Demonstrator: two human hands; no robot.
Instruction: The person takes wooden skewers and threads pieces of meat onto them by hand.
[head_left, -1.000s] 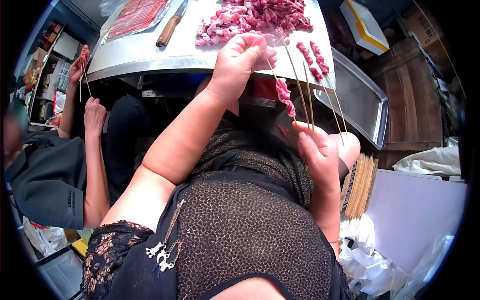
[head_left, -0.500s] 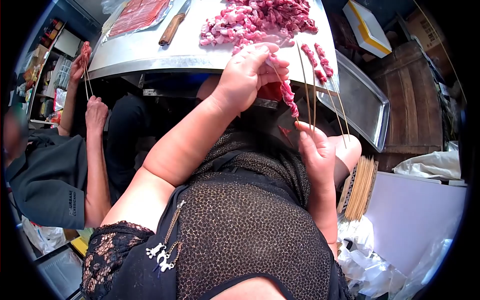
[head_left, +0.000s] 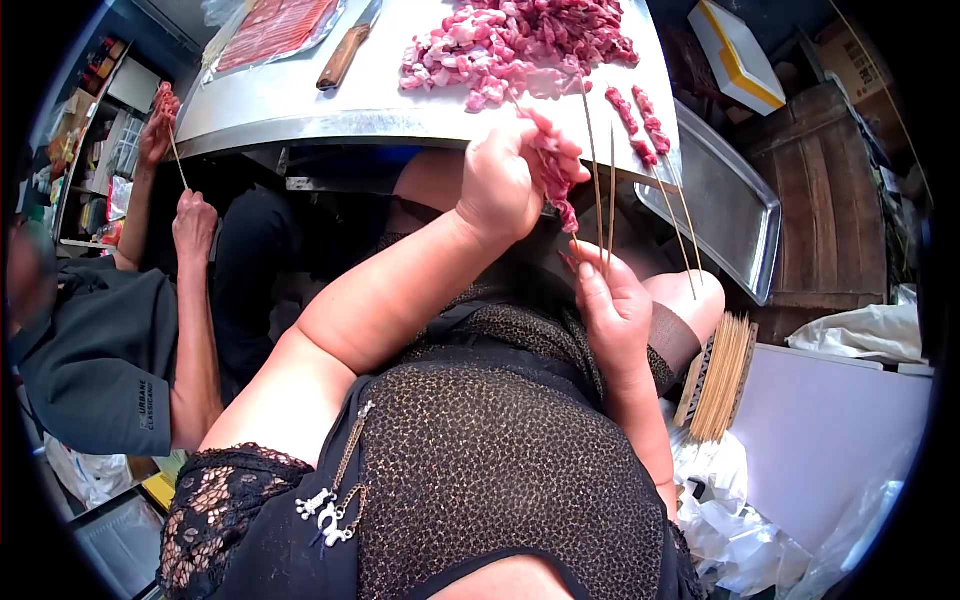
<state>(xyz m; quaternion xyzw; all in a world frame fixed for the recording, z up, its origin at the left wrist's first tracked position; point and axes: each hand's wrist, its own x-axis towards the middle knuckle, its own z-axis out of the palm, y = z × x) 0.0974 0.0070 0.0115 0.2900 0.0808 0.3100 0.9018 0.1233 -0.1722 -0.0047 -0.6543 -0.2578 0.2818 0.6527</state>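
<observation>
My left hand (head_left: pixel 505 180) is closed round the meat (head_left: pixel 562 205) threaded on a thin skewer, near the table's front edge. Lower right, my right hand (head_left: pixel 613 305) pinches the lower end of that skewer and also holds bare skewers (head_left: pixel 598 180) that point up towards the table. Beyond my left hand lies a heap of pink meat pieces (head_left: pixel 520 45) on the white table (head_left: pixel 390 85). Two skewers with meat (head_left: pixel 652 122) rest at the table's right edge, their bare ends sticking out over it.
A wooden-handled knife (head_left: pixel 345 55) and a bagged tray of meat sticks (head_left: pixel 275 35) lie at the table's left. A co-worker (head_left: pixel 110 350) holds a skewer at far left. A metal tray (head_left: pixel 730 200) and a bundle of skewers (head_left: pixel 718 380) are on the right.
My left hand has come down from the heap and now wraps the meat on the skewer. My right hand has shifted slightly left with its skewers.
</observation>
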